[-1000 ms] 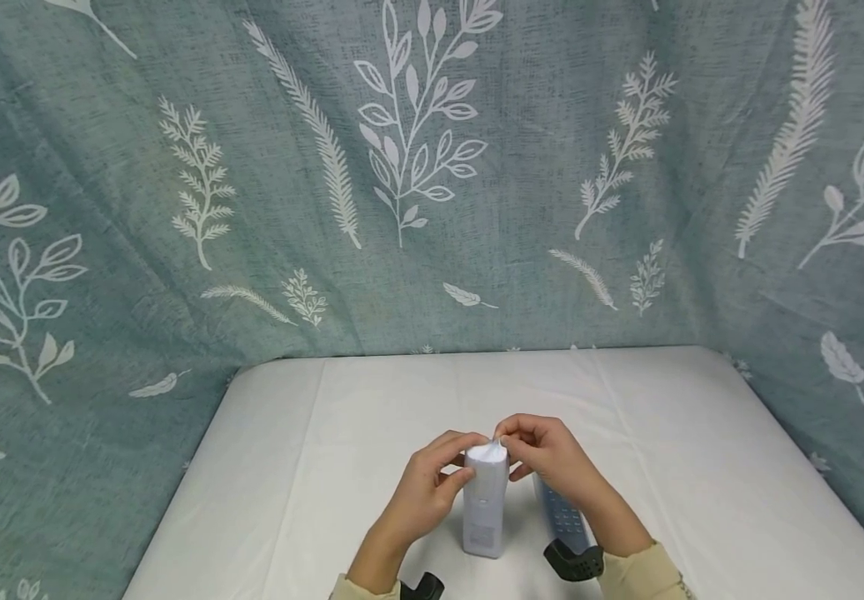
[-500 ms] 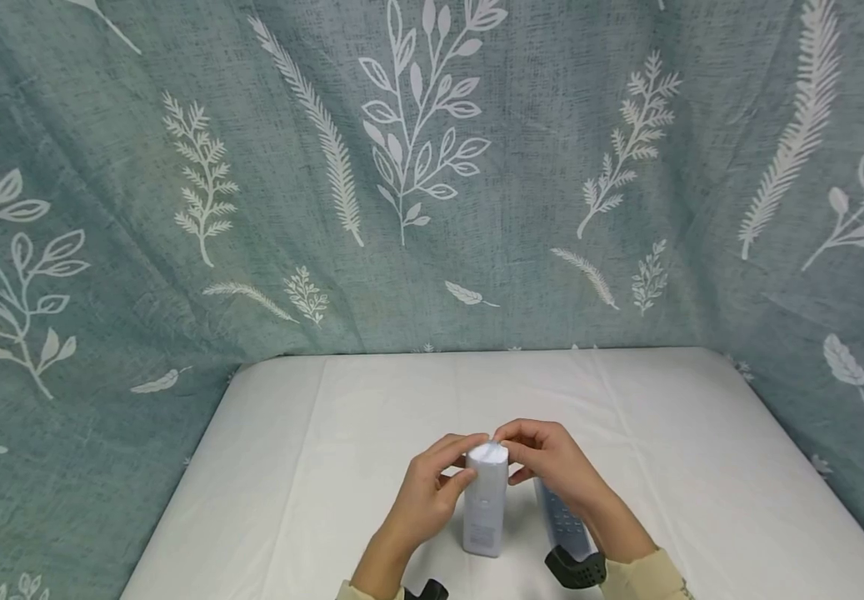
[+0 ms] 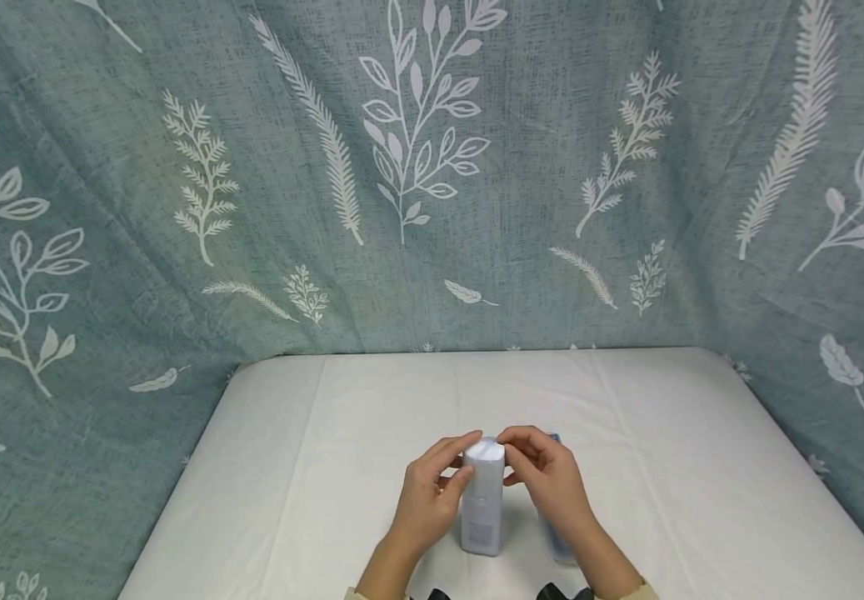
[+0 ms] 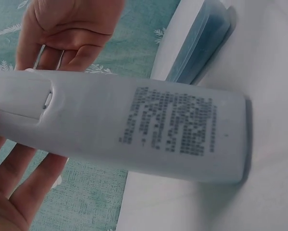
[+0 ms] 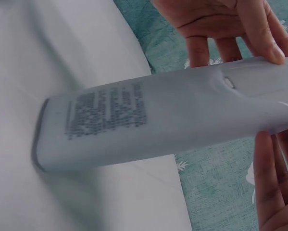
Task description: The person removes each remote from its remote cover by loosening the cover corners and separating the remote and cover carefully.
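Observation:
A pale grey remote control [image 3: 481, 504] stands on end on the white cloth, its back facing me. Its back carries printed text and a battery cover [image 4: 21, 96]. My left hand [image 3: 427, 496] grips its upper end, thumb on the back and fingers around the left edge. At the top right corner my right hand [image 3: 551, 479] pinches a clear plastic cover [image 5: 283, 127] that fits closely over the remote. Behind my right forearm lies a second, bluish remote control [image 3: 559, 546], mostly hidden in the head view; the left wrist view shows its side.
A white cloth [image 3: 372, 400] covers the table. Green leaf-patterned fabric [image 3: 432, 275] hangs behind it and down both sides. Dark wrist cameras [image 3: 555, 592] sit at both wrists.
The plastic peak pulled up at the remote's top has flattened down. My right forearm has swung left, over the second remote. The left hand keeps its grip.

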A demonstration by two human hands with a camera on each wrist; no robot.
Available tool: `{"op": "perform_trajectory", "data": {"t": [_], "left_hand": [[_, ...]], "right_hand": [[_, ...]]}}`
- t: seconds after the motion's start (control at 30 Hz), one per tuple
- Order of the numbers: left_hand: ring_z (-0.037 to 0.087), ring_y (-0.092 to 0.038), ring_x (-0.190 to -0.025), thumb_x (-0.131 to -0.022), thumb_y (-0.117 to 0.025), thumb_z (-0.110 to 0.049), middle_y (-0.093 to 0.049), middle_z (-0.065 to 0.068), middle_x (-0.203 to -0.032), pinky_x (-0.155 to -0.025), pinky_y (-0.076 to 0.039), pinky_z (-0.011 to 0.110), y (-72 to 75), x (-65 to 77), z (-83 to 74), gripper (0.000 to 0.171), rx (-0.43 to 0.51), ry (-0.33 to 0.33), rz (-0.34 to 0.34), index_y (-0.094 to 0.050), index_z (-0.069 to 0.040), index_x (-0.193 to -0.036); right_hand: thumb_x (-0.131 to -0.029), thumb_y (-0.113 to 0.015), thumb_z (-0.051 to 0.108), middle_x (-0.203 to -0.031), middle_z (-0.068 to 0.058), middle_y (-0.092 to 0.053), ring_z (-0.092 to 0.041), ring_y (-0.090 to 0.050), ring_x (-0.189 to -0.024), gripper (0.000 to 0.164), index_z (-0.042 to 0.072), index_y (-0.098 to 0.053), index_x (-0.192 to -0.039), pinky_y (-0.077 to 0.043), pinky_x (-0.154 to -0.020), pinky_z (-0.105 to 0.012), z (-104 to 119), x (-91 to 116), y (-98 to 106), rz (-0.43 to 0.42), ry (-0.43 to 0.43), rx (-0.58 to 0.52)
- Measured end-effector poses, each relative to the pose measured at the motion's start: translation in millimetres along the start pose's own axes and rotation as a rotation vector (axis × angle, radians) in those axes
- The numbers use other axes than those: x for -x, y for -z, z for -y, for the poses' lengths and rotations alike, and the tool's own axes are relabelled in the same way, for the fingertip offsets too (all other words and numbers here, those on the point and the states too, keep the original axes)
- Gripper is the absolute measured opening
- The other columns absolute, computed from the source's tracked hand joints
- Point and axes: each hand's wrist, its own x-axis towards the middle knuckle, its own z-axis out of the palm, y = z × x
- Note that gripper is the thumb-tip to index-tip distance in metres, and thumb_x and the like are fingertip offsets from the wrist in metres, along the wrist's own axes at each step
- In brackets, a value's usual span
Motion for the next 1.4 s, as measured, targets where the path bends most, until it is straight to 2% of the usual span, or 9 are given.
{"op": "perform_trajectory", "data": {"t": [0.13,0.3,0.5,0.73,0.83,1.03,1.17,1.3,1.4], "left_hand": [[0.018,-0.072,-0.094,-0.096,-0.065,-0.009,-0.071,0.008,-0.123,-0.069,-0.062,0.024,-1.4,2.3,1.7,0.035,0.005,0.022,-0.036,-0.058,-0.014,-0.13],[0.025,-0.075,-0.092,-0.093,-0.068,-0.008,-0.073,0.013,-0.118,-0.071,-0.062,0.021,-2.8,5.6,5.7,0.028,0.02,0.018,-0.102,-0.05,-0.008,-0.114],[0.032,-0.076,-0.093,-0.09,-0.072,-0.009,-0.075,0.016,-0.108,-0.071,-0.061,0.022,-6.9,6.7,12.0,0.018,0.036,-0.062,-0.188,-0.058,-0.004,-0.1],[0.033,-0.076,-0.089,-0.088,-0.073,0.001,-0.074,0.021,-0.105,-0.068,-0.061,0.023,-10.7,6.3,13.7,0.016,0.058,-0.134,-0.232,-0.062,0.002,-0.099],[0.034,-0.075,-0.088,-0.084,-0.072,0.01,-0.074,0.023,-0.105,-0.066,-0.061,0.023,-12.9,6.3,13.0,0.02,0.041,-0.171,-0.256,-0.061,0.003,-0.099],[0.03,-0.076,-0.082,-0.076,-0.072,0.018,-0.075,0.022,-0.1,-0.064,-0.059,0.018,-18.8,5.4,14.0,0.026,-0.084,-0.242,-0.338,-0.062,0.004,-0.096],[0.024,-0.077,-0.077,-0.077,-0.069,0.018,-0.076,0.019,-0.094,-0.062,-0.058,0.014,-20.6,5.3,15.2,0.022,-0.145,-0.255,-0.377,-0.064,0.002,-0.09],[0.024,-0.077,-0.081,-0.078,-0.069,0.017,-0.076,0.018,-0.097,-0.062,-0.058,0.015,-21.6,5.1,12.2,0.02,-0.145,-0.244,-0.389,-0.063,0.001,-0.089],[0.023,-0.077,-0.078,-0.076,-0.069,0.018,-0.077,0.017,-0.096,-0.061,-0.058,0.014,-23.1,3.9,10.9,0.023,-0.171,-0.259,-0.41,-0.064,0.0,-0.09]], "right_hand": [[-0.099,-0.062,0.011,-0.107,-0.006,-0.072,-0.004,-0.068,-0.088,0.016,0.006,-0.067,-0.113,-0.062,-0.066,-0.031,-3.1,4.7,-3.0,-0.004,0.053,0.023],[-0.091,-0.071,0.008,-0.111,-0.008,-0.072,-0.003,-0.067,-0.094,0.028,0.011,-0.065,-0.118,-0.06,-0.069,-0.025,-8.0,7.5,-6.6,0.022,0.126,0.072],[-0.09,-0.074,0.011,-0.11,-0.008,-0.073,-0.003,-0.067,-0.093,0.028,0.013,-0.064,-0.116,-0.059,-0.068,-0.025,-9.9,7.2,-9.4,0.0,0.164,0.092],[-0.091,-0.072,0.009,-0.109,-0.009,-0.073,-0.002,-0.066,-0.092,0.025,0.011,-0.064,-0.114,-0.059,-0.068,-0.025,-10.6,6.4,-9.7,-0.014,0.17,0.094],[-0.091,-0.072,0.009,-0.11,-0.009,-0.072,-0.002,-0.066,-0.092,0.024,0.01,-0.064,-0.114,-0.059,-0.069,-0.025,-9.7,6.3,-9.6,-0.011,0.163,0.084],[-0.091,-0.072,0.009,-0.11,-0.008,-0.073,-0.004,-0.067,-0.093,0.024,0.011,-0.065,-0.115,-0.059,-0.069,-0.024,-8.6,5.9,-9.9,-0.02,0.169,0.086],[-0.091,-0.072,0.01,-0.11,-0.007,-0.074,-0.002,-0.067,-0.092,0.025,0.012,-0.066,-0.115,-0.059,-0.069,-0.024,-8.4,6.2,-10.6,-0.03,0.173,0.107],[-0.092,-0.072,0.011,-0.11,-0.005,-0.074,0.0,-0.067,-0.093,0.025,0.014,-0.066,-0.116,-0.059,-0.069,-0.024,-7.0,6.3,-11.1,-0.034,0.166,0.125],[-0.092,-0.072,0.012,-0.11,-0.003,-0.074,0.0,-0.066,-0.093,0.025,0.015,-0.065,-0.116,-0.059,-0.07,-0.024,-6.8,6.5,-11.7,-0.037,0.163,0.129]]}}
